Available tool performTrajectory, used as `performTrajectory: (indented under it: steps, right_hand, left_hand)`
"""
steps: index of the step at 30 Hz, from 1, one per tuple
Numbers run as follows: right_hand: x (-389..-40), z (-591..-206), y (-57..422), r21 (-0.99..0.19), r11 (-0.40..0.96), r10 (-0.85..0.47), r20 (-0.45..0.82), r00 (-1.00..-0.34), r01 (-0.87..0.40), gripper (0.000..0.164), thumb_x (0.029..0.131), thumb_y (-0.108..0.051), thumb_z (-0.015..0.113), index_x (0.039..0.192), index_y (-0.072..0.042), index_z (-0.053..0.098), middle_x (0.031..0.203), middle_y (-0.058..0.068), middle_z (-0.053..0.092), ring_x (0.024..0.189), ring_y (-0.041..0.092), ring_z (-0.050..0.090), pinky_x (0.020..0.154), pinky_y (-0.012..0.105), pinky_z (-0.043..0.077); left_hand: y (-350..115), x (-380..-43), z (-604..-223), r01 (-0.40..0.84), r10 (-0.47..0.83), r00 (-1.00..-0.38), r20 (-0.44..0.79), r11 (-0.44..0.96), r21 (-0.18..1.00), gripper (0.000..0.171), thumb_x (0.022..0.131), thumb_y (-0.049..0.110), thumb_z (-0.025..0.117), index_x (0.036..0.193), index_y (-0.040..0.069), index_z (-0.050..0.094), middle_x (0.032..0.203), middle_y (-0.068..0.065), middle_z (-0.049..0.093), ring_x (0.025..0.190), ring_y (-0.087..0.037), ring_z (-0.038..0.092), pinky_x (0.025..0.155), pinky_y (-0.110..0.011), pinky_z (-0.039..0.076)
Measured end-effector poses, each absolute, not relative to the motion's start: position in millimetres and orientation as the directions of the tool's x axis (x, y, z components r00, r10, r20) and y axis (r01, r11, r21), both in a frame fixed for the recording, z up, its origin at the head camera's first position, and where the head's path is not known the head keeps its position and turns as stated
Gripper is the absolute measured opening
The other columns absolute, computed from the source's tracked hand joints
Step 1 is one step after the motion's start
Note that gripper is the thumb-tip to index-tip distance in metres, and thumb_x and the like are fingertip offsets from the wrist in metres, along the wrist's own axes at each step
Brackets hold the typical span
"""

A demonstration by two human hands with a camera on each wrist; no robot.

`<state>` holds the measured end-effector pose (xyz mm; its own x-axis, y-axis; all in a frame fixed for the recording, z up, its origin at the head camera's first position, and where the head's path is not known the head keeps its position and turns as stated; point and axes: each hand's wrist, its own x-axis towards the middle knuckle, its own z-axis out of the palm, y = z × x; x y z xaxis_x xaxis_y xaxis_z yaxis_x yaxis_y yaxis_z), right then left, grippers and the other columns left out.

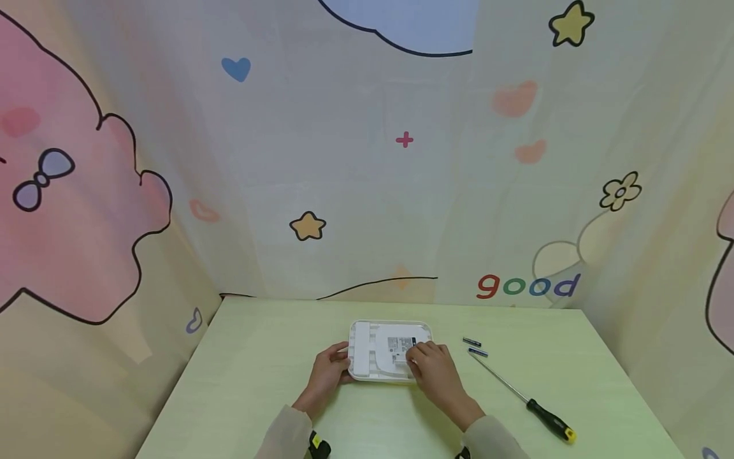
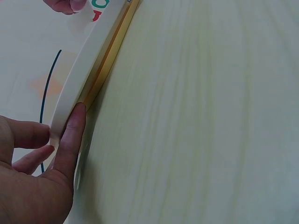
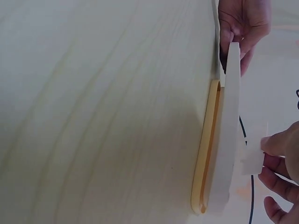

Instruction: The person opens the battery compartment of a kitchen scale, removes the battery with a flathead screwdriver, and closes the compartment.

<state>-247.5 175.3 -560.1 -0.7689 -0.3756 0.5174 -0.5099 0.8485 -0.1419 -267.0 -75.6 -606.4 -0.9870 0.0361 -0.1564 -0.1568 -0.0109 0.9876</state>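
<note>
A flat white plastic device (image 1: 361, 350) with rounded corners lies on the table, its back with a printed label facing up. My left hand (image 1: 328, 375) grips its left edge, the thumb along the near side and the fingers at the end. Over the device's right half, my right hand (image 1: 436, 373) pinches a small white cover (image 3: 252, 161) between thumb and fingers. In the right wrist view that cover stands just off the device's back. A yellow rim (image 3: 205, 154) shows beneath the white body. The right fingers partly hide the label area in the head view.
Two small batteries, one dark (image 1: 472, 342) and one blue (image 1: 478, 352), lie right of the device. A screwdriver (image 1: 550, 421) with a black and yellow handle lies slantwise, its tip by the blue battery. A printed curtain (image 1: 355, 159) borders the pale table (image 1: 246, 344) behind.
</note>
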Motion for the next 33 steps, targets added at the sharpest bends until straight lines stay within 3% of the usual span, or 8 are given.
performTrajectory:
  steps: [16,33]
  right_hand:
    - [-256,-568,167,-0.136,0.875,-0.363,0.45,-0.816,-0.465,0.009,0.084,-0.014,0.076,0.088,-0.018,0.069,0.092,-0.004,0.07,0.091,0.017,0.062,0.081,0.038,0.047]
    - [-260,-575,167,-0.118,0.874,-0.362,0.487,-0.795,-0.471,0.008,0.083,-0.014,0.077,0.086,-0.017,0.07,0.092,-0.004,0.071,0.087,0.017,0.062,0.079,0.038,0.048]
  left_hand:
    - [-75,-265,-604,-0.139,0.032,-0.99,-0.139,-0.001,0.99,0.046,0.096,-0.002,0.052,0.141,-0.002,0.048,0.124,-0.025,0.057,0.087,-0.016,0.063,0.067,-0.033,0.06]
    - [-77,-262,-602,-0.138,0.055,-0.989,-0.137,-0.01,0.99,0.047,0.097,-0.001,0.051,0.143,-0.002,0.045,0.126,-0.026,0.056,0.089,-0.016,0.064,0.07,-0.035,0.06]
